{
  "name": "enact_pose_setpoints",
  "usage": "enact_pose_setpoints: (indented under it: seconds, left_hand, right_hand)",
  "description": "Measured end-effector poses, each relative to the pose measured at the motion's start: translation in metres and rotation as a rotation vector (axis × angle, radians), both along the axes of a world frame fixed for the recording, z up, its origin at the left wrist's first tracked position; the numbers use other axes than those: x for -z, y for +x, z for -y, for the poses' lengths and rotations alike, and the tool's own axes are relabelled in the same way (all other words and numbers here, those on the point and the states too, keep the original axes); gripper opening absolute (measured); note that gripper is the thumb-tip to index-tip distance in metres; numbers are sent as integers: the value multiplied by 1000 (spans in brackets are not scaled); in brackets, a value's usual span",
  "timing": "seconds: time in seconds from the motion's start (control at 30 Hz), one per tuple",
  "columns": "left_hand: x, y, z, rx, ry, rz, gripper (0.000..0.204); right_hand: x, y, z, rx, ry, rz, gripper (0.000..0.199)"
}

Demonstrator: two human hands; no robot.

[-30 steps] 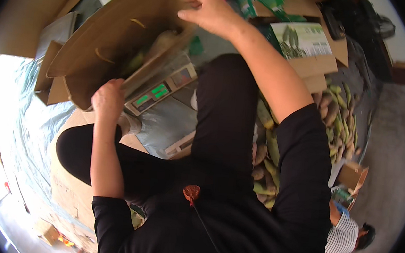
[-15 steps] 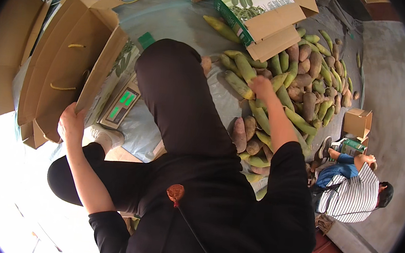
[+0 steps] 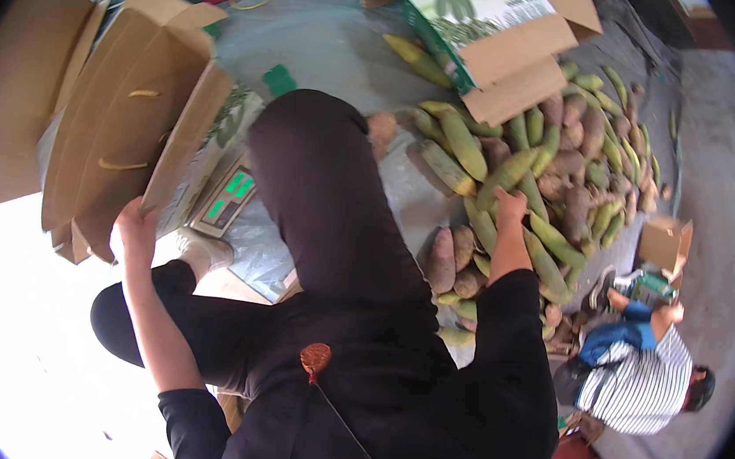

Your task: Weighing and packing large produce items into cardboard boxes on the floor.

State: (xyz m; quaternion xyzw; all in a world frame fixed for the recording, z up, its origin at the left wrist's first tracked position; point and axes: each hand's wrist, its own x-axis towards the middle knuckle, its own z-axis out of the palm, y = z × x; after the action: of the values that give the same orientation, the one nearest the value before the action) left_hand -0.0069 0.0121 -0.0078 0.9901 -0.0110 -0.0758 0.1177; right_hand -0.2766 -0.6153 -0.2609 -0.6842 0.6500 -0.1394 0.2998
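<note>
At far left I see the open brown cardboard carton (image 3: 122,117) tipped on its side, its mouth toward me; I can make out nothing inside it but two pale strap handles. My left hand (image 3: 136,229) is curled around the lower corner of one flap, fingers closed on the cardboard edge. Just right of the carton sits a flat digital weighing scale with green displays (image 3: 227,200) on the grey plastic sheet (image 3: 332,45) covering the floor. Past my dark-trousered knee, my right hand (image 3: 509,206) reaches into the heap of green-husked corn cobs and brownish root tubers (image 3: 531,188); the fingers look partly closed over a cob, though I cannot tell whether they grip it. I judge this to be the picking step: one hand steadies the carton while the other chooses produce. Further back a printed green-and-white carton (image 3: 494,20) lies open, contents hidden. At far right a person in a striped shirt (image 3: 641,380) crouches.
</note>
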Motion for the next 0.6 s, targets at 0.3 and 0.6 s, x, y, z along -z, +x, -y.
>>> enact_pose_setpoints:
  seconds: [0.3, 0.6]
  left_hand:
    - [-12, 0, 19, -47, 141, -106, 20]
    - [-16, -15, 18, -8, 94, 7, 14]
  right_hand:
    - [2, 21, 11, 211, 393, 330, 58]
    - [-11, 34, -5, 33, 285, 34, 66]
